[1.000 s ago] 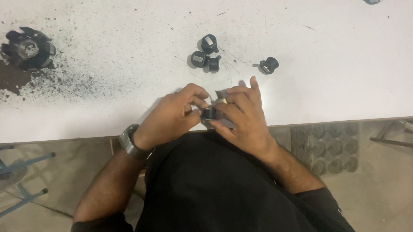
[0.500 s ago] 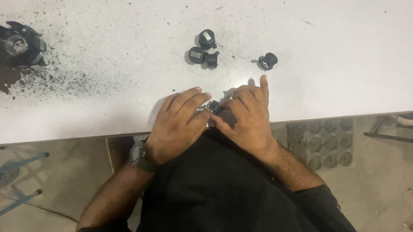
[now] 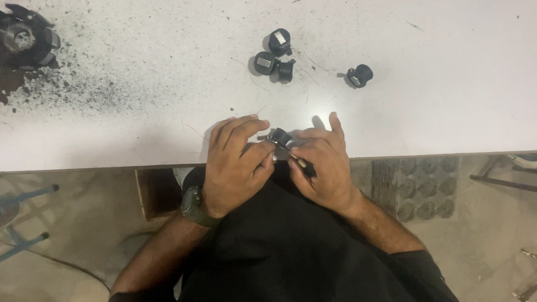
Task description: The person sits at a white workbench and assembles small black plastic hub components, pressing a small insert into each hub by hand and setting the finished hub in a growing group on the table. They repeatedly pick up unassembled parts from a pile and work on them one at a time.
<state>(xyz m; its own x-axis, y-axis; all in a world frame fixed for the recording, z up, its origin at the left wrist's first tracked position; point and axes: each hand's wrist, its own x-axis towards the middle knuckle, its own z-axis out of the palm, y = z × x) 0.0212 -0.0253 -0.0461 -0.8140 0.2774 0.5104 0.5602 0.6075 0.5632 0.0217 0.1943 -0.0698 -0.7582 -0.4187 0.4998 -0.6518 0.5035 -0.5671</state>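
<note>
Left hand (image 3: 236, 167) and right hand (image 3: 321, 167) both pinch one small black part (image 3: 279, 136) at table edge (image 3: 102, 163), fingers curled closed, probably steadying it for fine work.

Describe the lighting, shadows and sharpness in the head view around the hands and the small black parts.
Head view: even overhead light, the white table bright but not glaring; the left hand and right hand cast soft shadows; the small black part between them reads dark, detail lost; three clustered black parts sharp; floor dimmer.
</note>
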